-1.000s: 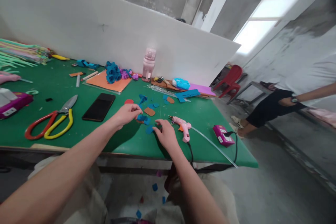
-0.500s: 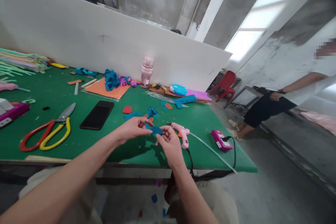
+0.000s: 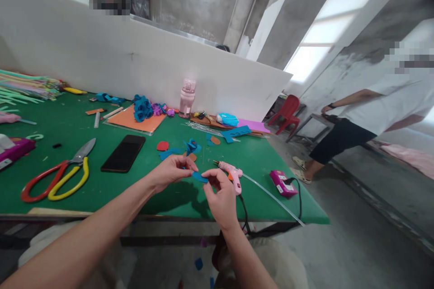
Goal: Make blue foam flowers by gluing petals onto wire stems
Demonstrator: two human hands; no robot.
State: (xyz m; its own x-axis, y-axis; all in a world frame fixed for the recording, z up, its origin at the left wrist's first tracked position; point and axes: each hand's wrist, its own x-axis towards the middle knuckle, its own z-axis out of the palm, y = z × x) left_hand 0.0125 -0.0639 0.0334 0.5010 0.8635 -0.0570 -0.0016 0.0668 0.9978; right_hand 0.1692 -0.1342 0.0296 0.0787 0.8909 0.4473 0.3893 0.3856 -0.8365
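Between my two hands, above the table's front part, is a small blue piece of craft sheet (image 3: 200, 177). My left hand (image 3: 173, 169) is closed, pinching its left end. Thumb and fingers of my right hand (image 3: 219, 192) pinch its right end. Just behind my hands lie blue scraps (image 3: 168, 152), a curled blue piece (image 3: 192, 146), a red rounded piece (image 3: 162, 146) and an orange piece (image 3: 192, 157). A pink glue gun (image 3: 232, 174) with a clear glue stick (image 3: 267, 196) lies right beside my right hand.
On the green table (image 3: 81, 122) lie scissors (image 3: 73, 167), a black phone (image 3: 124, 153), an orange sheet (image 3: 137, 122) under blue flowers (image 3: 142, 108), and a purple power socket (image 3: 283, 184). A pink bottle (image 3: 187, 98) stands by the white partition (image 3: 135, 58). A person (image 3: 356, 113) stands at right.
The blue piece has tilted and shows a narrower face; both hands still pinch it. My view has shifted slightly. The person at right has moved an arm back towards the grey stand.
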